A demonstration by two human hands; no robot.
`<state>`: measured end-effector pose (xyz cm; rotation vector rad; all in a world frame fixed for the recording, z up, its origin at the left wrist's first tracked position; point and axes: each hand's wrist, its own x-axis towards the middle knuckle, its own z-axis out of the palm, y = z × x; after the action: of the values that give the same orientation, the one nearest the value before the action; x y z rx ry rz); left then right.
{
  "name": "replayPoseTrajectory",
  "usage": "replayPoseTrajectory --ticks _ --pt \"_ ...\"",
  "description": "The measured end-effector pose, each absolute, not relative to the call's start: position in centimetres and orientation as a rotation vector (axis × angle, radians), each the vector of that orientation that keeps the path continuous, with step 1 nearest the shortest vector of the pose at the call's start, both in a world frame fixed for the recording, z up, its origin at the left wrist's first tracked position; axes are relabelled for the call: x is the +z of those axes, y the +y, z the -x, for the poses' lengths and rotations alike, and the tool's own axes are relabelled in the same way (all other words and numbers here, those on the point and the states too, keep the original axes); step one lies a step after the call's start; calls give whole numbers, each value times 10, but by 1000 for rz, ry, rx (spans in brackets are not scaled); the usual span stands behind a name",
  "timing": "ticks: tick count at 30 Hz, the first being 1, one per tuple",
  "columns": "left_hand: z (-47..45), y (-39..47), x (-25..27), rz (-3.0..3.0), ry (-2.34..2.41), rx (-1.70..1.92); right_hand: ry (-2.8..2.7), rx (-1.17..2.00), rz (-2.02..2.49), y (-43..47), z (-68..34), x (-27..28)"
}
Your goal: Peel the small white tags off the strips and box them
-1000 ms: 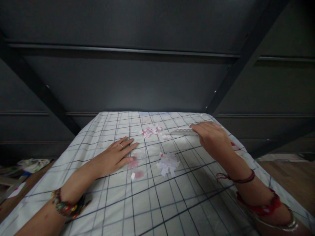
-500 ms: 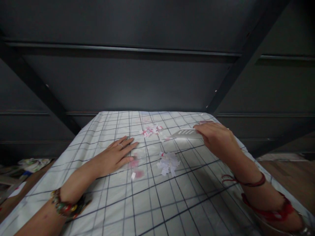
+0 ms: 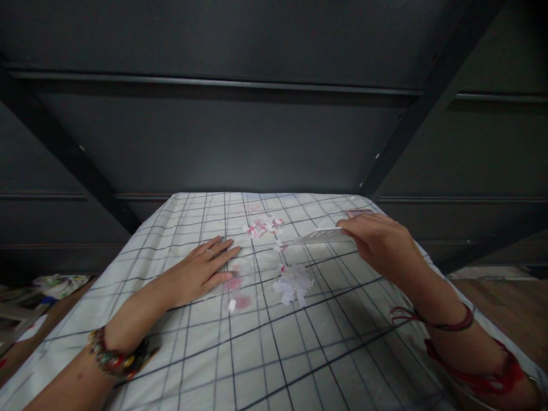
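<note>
Extending leftward from the right hand point(image 3: 379, 238), right of frame centre, the gripped slotted tool point(image 3: 322, 233) points at stray scraps point(image 3: 279, 245); contact cannot be told. The left hand point(image 3: 204, 270), centre-left, lies flat, fingers slightly parted.

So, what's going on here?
The right hand holds a slotted tool, its tip by a few loose scraps. The left hand rests palm down on the checked cloth, fingers spread. A mostly white pile of scraps lies nearer the camera; a pinker pile lies farther back.
</note>
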<state>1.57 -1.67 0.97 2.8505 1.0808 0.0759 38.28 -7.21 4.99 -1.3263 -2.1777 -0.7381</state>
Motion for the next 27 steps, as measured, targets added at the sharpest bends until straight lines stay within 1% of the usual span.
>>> replayPoseTrajectory --ticks 3,11,15,18,27 --pt "-17 -17 10 -2838 1090 63 -2199 -702 1308 -72 -381 48" --pt "-17 -16 8 -2845 1086 55 -2166 -836 1378 -69 -382 49" --pt "-15 -14 5 -2864 1079 61 -2209 -729 1288 -72 -378 51" --pt "-13 -14 4 -2877 1067 80 -2244 -677 1308 -72 -373 51" --pt "-15 -15 6 -2874 1071 61 -2193 -818 1398 -72 -384 50"
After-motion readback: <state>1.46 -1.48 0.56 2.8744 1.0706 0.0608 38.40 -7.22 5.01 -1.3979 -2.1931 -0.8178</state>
